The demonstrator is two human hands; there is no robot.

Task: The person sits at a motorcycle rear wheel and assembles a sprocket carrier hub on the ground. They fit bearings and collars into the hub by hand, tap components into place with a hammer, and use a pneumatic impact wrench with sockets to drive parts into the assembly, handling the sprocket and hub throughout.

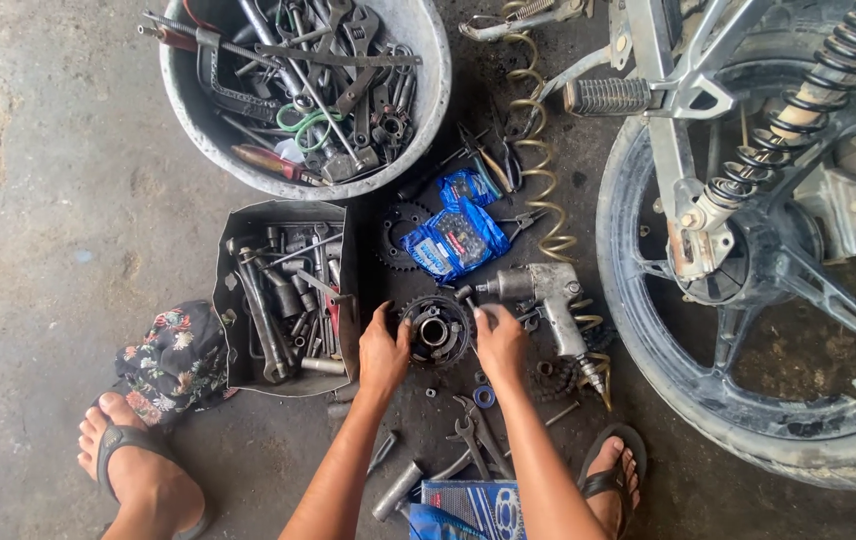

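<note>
Near the frame's centre, on the floor (48, 200), both hands, left hand (384, 352) and right hand (501, 343), grip a round metal hub (435, 330) from either side.

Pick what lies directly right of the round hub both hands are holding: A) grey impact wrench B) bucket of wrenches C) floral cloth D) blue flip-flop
A: the grey impact wrench lies just right of the hub, beside the right hand; the left hand grips the hub's other side.

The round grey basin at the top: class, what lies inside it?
The basin holds piled wrenches, a red-handled screwdriver and looped green wire. The heap covers its bottom and whatever lies lower.
</note>
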